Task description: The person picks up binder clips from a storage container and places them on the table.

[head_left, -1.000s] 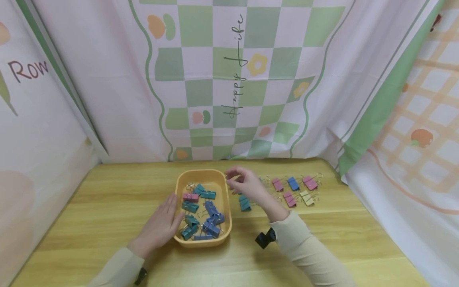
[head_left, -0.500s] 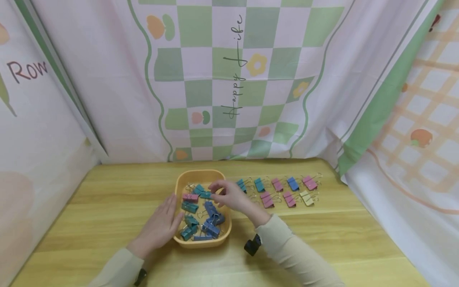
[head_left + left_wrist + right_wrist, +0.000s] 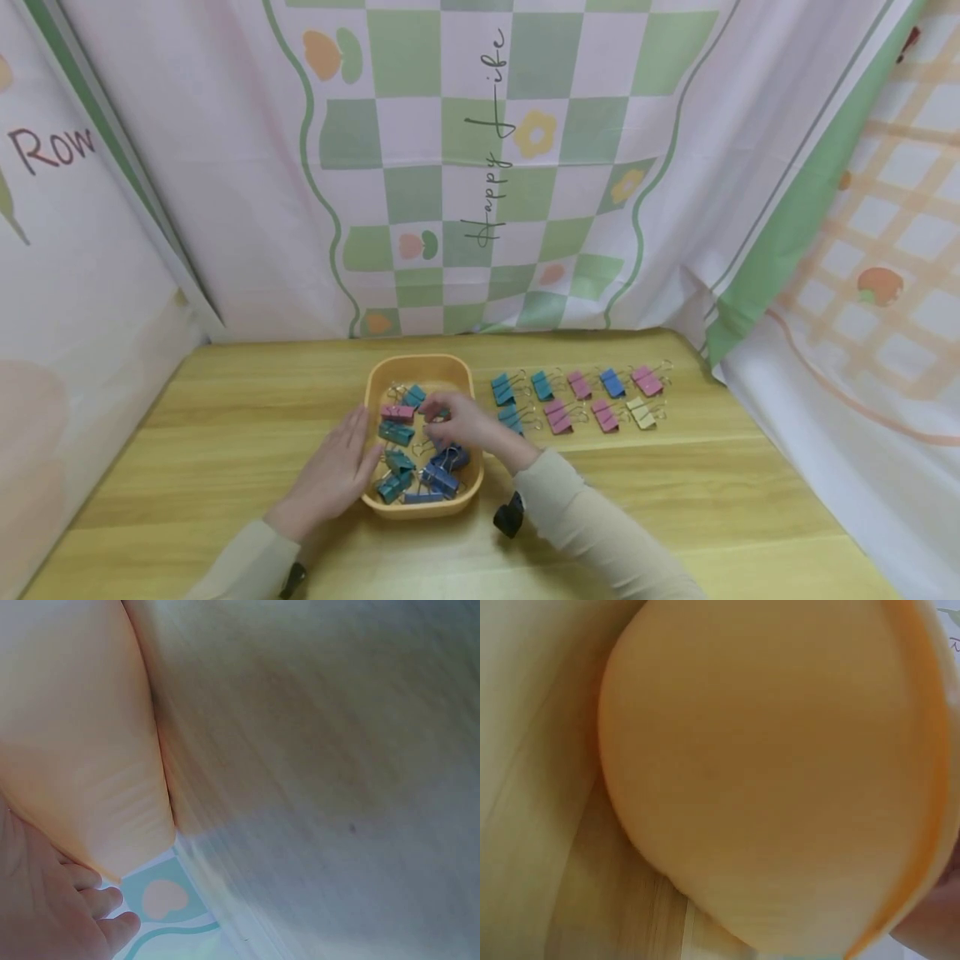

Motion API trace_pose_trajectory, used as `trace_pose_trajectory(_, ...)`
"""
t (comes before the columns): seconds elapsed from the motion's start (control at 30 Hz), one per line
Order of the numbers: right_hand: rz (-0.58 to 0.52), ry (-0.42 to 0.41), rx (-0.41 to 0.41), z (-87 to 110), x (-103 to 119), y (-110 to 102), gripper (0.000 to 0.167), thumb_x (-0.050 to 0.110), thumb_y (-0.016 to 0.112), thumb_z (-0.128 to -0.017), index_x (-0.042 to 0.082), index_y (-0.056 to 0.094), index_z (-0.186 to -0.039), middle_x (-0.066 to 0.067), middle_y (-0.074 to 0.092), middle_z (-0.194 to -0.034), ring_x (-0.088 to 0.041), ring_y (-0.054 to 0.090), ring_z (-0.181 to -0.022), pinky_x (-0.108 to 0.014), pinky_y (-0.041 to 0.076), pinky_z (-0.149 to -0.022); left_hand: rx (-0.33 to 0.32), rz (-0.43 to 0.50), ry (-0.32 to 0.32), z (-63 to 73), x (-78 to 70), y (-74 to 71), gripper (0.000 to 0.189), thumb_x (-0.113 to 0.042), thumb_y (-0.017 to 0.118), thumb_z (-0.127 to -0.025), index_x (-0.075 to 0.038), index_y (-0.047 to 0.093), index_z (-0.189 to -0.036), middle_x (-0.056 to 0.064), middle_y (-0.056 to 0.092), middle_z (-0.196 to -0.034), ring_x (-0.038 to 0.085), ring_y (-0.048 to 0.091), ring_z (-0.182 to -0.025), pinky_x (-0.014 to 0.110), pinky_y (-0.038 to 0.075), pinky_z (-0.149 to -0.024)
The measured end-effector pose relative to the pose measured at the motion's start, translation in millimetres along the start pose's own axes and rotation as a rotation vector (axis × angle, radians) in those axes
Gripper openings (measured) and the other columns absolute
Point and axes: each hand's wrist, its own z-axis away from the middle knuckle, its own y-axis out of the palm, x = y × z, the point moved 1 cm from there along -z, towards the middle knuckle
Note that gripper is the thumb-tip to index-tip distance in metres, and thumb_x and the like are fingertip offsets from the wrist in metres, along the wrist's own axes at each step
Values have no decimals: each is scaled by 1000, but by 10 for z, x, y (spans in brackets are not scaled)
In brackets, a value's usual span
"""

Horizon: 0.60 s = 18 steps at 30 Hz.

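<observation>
A yellow-orange plastic box (image 3: 423, 510) sits on the wooden table with teal, blue and pink binder clips in it. My left hand (image 3: 333, 467) lies against its left side, fingers extended along the wall and thumb over the rim. In the left wrist view, fingers (image 3: 101, 900) show beside the box wall (image 3: 82, 750). My right hand (image 3: 461, 425) reaches over the right rim, thumb and forefinger spread above the clips, partly covering a teal clip and a blue clip. Near these fingers are a pink binder clip (image 3: 397, 413) and another teal binder clip (image 3: 397, 432).
Right of the box, binder clips lie in two rows, among them a teal clip (image 3: 502, 389), a blue clip (image 3: 612, 382) and a yellow clip (image 3: 642, 413). A patterned curtain (image 3: 480, 208) stands behind the table (image 3: 675, 517).
My right hand has moved left from the clip rows into the box and lower over the clips, uncovering the teal clips at the rows' left end. My left hand stays put.
</observation>
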Motion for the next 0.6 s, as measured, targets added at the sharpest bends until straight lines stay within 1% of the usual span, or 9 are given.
trace_pose_trajectory(0.13,-5,14,13,-24,-4,38,30,-3,61,-83,-8,55,-112,-17,58,-100,-25,61,-70,-32,55,-58,6,2,-1,2,0,0,62,-32,35,-100,10,17,-141,23,14,-147,39,20,-133,49,20,-107)
trace_pose_trajectory(0.23,16,41,26,-29,3,66,33,-4,61,-83,-6,55,-115,-18,58,-101,-32,62,-70,-34,55,-58,10,4,-4,1,0,0,62,-32,35,-100,10,17,-141,23,14,-147,39,20,-133,49,19,-107)
trace_pose_trajectory(0.3,43,69,31,-34,10,83,34,-4,61,-83,-5,56,-116,-18,58,-102,-33,62,-71,-34,55,-58,12,5,-5,0,0,0,62,-31,35,-100,10,16,-141,23,14,-147,39,20,-133,49,19,-107)
trace_pose_trajectory(0.4,94,111,35,-45,15,107,33,-2,61,-84,-2,57,-117,-15,60,-102,-31,63,-69,-32,54,-56,12,7,-4,-1,3,2,62,-31,36,-100,10,16,-141,24,14,-147,39,20,-133,49,19,-107)
trace_pose_trajectory(0.47,127,123,36,-53,17,118,32,0,61,-85,-1,58,-117,-14,61,-101,-28,63,-68,-31,54,-56,10,6,-1,-1,7,5,62,-32,35,-100,10,16,-141,24,13,-147,39,20,-133,49,19,-107)
trace_pose_trajectory(0.6,135,129,35,-66,9,131,31,0,60,-86,-2,58,-117,-13,62,-98,-26,63,-67,-30,54,-55,7,-1,5,-2,17,15,62,-32,34,-100,11,16,-141,24,13,-147,39,19,-133,49,19,-107)
